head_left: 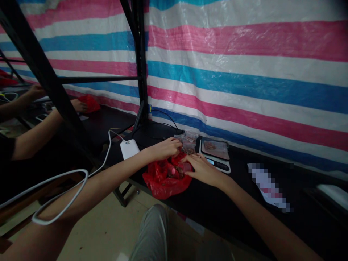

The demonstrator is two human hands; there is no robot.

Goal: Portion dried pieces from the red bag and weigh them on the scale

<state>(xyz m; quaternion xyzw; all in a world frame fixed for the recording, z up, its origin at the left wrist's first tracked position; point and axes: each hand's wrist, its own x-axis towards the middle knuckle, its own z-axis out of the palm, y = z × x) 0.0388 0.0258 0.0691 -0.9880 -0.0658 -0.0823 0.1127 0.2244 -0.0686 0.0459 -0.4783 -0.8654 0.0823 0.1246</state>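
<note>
A red plastic bag (163,186) lies open at the table's front edge, with small brown pieces inside. My right hand (201,167) reaches over its right side, thumb and fingers around a small see-through plastic cup (185,167) that looks pink against the bag. My left hand (170,148) is above the back of the bag, its fingers curled inward; what they hold, if anything, is hidden. Just beyond both hands are small clear bags (189,137) of brown pieces. A white kitchen scale (227,168) stands right of them, bearing another filled clear bag (216,146).
A white power bank (129,149) with a white cable (109,139) sits left, the cable looping over my left forearm. A blurred-out flat object (269,188) lies right. Black frame posts (141,54) rise behind. Another person's hand (78,106) touches a red bag (91,103).
</note>
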